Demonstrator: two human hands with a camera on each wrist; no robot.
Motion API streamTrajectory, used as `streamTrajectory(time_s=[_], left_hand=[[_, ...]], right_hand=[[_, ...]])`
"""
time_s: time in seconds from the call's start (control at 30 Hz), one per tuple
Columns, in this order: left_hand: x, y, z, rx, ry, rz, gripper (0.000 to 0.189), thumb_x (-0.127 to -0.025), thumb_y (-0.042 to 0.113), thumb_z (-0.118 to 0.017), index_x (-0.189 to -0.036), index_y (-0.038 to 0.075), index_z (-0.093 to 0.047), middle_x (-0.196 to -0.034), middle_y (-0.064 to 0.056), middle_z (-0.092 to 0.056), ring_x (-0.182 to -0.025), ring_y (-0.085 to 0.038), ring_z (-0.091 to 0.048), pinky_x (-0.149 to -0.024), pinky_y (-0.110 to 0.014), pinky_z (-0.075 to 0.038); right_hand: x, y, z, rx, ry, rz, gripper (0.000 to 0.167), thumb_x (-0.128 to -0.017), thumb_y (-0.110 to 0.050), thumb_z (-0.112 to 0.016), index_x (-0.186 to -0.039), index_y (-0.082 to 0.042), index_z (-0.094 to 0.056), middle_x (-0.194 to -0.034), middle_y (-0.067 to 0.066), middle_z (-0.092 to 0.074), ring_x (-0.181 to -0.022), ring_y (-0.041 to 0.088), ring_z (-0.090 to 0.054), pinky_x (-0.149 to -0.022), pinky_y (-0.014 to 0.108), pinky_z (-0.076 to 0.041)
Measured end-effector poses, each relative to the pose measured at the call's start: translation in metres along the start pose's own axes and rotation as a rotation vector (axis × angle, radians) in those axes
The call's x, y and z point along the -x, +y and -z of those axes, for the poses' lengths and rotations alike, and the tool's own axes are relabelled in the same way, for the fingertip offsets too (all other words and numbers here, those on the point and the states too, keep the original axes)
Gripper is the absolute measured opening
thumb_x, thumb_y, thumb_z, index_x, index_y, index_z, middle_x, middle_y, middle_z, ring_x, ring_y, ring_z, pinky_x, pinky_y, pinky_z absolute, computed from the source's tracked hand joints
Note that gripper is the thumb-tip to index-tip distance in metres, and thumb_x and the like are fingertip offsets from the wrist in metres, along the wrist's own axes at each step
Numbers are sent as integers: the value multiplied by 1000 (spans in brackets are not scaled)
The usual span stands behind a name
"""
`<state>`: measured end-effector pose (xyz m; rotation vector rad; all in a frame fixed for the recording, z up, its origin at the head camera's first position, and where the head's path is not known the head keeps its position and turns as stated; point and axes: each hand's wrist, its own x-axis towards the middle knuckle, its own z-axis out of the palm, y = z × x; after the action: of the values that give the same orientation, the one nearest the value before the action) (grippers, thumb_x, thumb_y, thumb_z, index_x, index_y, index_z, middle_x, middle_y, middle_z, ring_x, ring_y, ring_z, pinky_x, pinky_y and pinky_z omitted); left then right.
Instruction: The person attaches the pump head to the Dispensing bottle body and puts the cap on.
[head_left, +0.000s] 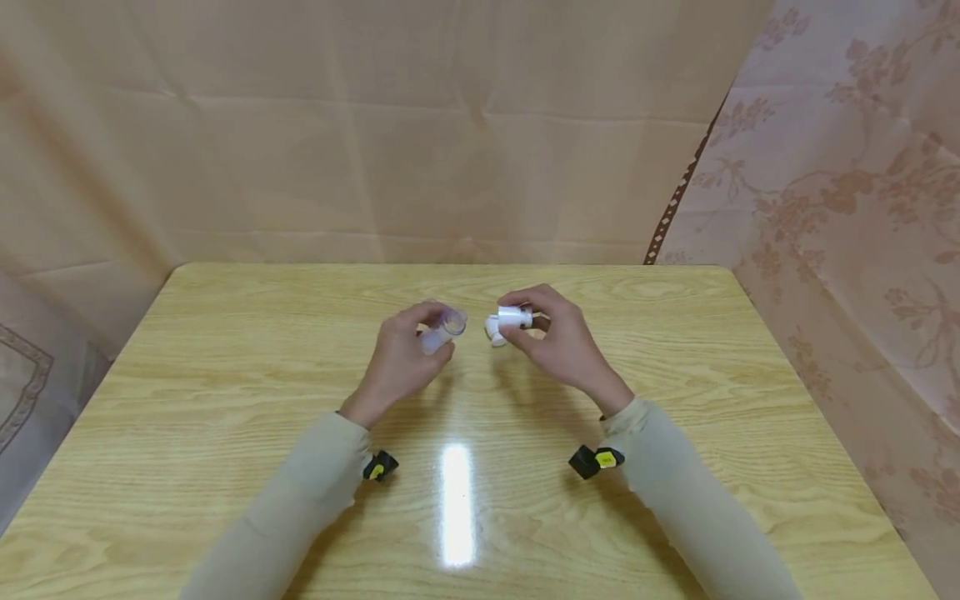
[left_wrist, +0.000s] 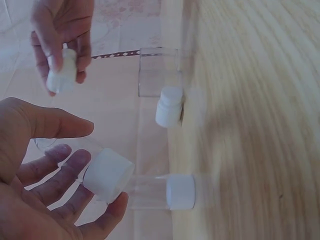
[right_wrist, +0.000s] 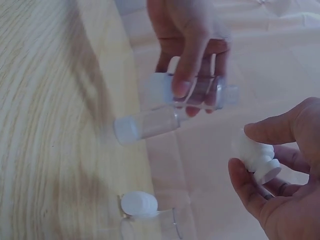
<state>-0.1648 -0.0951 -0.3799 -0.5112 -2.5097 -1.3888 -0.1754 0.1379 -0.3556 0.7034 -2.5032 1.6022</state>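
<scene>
My left hand point(head_left: 405, 350) grips a clear plastic bottle point(head_left: 453, 322) with a white end part point(left_wrist: 109, 175), tilted above the table. Across from it, my right hand point(head_left: 558, 342) pinches a small white bottle point(head_left: 514, 317) between thumb and fingers. That bottle lies sideways in the air, its narrower end point(right_wrist: 267, 172) toward the palm. The two held bottles are apart. Below the right hand a second white bottle point(left_wrist: 170, 107) stands on the table, partly hidden in the head view. Another clear bottle with a white end point(left_wrist: 181, 192) stands behind the left hand.
A clear cylinder point(left_wrist: 159, 72) stands near the second white bottle. The wooden table point(head_left: 247, 375) ends at a far edge against a beige cloth point(head_left: 375, 150). Patterned cloth point(head_left: 840, 208) hangs on the right. A light reflection shows on the near tabletop.
</scene>
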Motion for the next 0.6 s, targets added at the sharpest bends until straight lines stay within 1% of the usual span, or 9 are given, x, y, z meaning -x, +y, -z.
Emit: streamTrajectory(time_s=[0.1, 0.2, 0.33, 0.43, 0.6], left_hand=[[0, -1, -4, -13, -9, -26, 36, -79, -4, -79, -114, -2, -69, -105, -15, -70, -99, -32, -65, -83, -46, -55], [1, -1, -7, -32, -11, -49, 37, -78, -5, -79, -113, -3, -69, -103, -16, -70, -98, -36, -66, -86, -46, -54], [1, 1, -10, -48, -21, -42, 38, -79, -4, -79, -115, -4, -69, -104, -17, -69, -99, -37, -64, -89, -45, -52], [1, 1, -12, -48, -31, -32, 38, -80, -4, -79, -116, -4, -69, -105, -17, -69, -101, -38, -64, -91, -46, -51], [1, -2, -15, -41, -38, -33, 40, -79, -5, -79, -117, -4, -69, -107, -17, -70, -101, -34, -65, -92, -46, -52]], right_hand=[[1, -1, 3, -20, -19, 3, 31, -91, 5, -72, -121, 3, -67, -117, 16, -60, -104, 27, -60, -92, 43, -56], [1, -3, 5, -25, -39, 5, 31, -91, 5, -71, -121, 1, -68, -118, 14, -61, -105, 26, -60, -93, 41, -55], [-1, -6, 6, -27, -66, 17, 32, -91, 7, -70, -122, 0, -69, -121, 14, -60, -107, 25, -60, -94, 36, -55], [-2, -7, 6, 3, -80, 42, 33, -91, 8, -70, -122, 0, -69, -122, 14, -60, -107, 26, -60, -93, 35, -55], [-4, -7, 5, 107, -90, 112, 32, -90, 7, -71, -122, -2, -69, -120, 11, -62, -105, 23, -62, -90, 36, -56]])
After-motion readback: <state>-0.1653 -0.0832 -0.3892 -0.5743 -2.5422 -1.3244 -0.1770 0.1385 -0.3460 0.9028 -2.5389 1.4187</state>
